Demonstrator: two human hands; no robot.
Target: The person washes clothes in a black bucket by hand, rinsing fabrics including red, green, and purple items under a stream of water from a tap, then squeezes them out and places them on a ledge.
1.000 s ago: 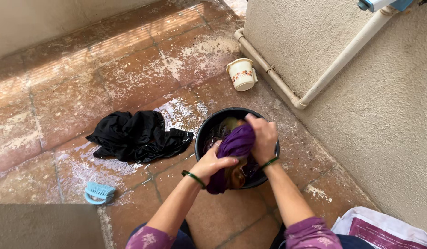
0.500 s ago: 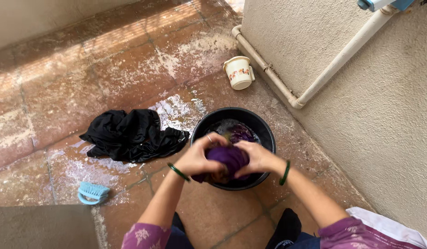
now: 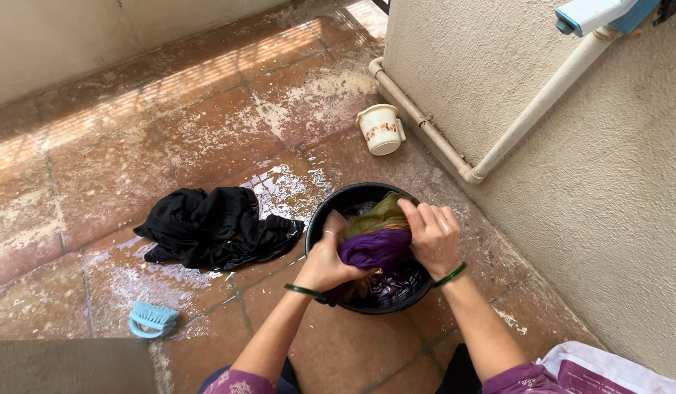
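Observation:
A round black tub point(image 3: 330, 208) sits on the wet tiled floor in front of me. Over it both hands grip a wet purple cloth point(image 3: 374, 246) that has an olive-green part at its far end. My left hand point(image 3: 327, 259) clutches the near left end of the cloth. My right hand point(image 3: 433, 233) wraps around its right side. Each wrist carries a green bangle. More dark wet fabric lies inside the tub under the cloth.
A heap of black clothing point(image 3: 214, 226) lies on the tiles left of the tub. A light blue scrubbing brush point(image 3: 152, 319) rests at the lower left. A cream mug point(image 3: 380, 129) stands by the white pipe point(image 3: 433, 138) along the rough wall. Folded cloth point(image 3: 608, 368) at lower right.
The purple cloth, bunched low at the tub's near rim half a second ago, is now held higher over the tub's middle with its green part showing. Both hands shifted with it.

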